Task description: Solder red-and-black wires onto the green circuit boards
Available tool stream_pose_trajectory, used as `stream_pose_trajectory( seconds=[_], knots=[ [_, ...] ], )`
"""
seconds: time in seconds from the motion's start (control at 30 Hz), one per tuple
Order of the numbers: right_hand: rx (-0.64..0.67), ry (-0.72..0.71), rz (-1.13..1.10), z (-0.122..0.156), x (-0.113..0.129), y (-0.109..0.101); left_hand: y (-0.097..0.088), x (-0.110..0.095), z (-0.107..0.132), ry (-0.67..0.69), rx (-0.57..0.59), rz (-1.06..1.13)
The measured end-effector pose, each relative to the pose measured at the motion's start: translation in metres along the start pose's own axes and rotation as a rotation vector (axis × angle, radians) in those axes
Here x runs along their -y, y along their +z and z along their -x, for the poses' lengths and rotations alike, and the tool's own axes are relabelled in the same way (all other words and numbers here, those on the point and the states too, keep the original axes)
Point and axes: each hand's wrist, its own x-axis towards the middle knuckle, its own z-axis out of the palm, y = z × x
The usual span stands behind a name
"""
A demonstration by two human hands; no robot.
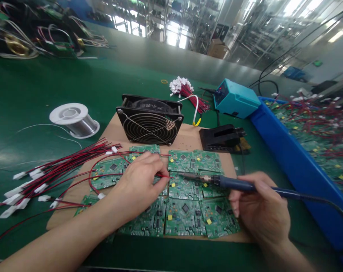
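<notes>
In my right hand [262,207] is a soldering iron [236,184], held by its blue handle with the tip pointing left over a green circuit board [185,189]. Close to that tip, my left hand [145,177] pinches a red and black wire lead [165,176], its end at the board's left edge. Several more circuit boards [185,215] lie in rows on a brown cardboard sheet [103,141], some partly hidden under my left hand and forearm. A bundle of red and black leads with white connectors [72,166] lies left of the boards.
Behind the boards stands a black fan [150,121]. A solder spool [75,119] is at left. Toward the right are a black iron stand [222,136], a teal soldering station [236,98] and a blue bin [290,158] full of wired boards. More white-plugged leads [185,90] lie behind.
</notes>
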Motion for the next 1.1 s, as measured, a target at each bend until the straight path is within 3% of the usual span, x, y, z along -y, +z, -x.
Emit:
stream_pose_trajectory(
  seconds=[0.2,1.1],
  knots=[
    [0.071,0.041,-0.039,0.0009,-0.0037,0.0009,-0.0009,-0.0010,-0.0005,0.005,-0.006,0.000],
    [0.043,0.069,-0.027,0.0007,-0.0039,-0.0009,-0.0004,-0.0003,-0.0004,0.000,-0.005,-0.008]
  ],
)
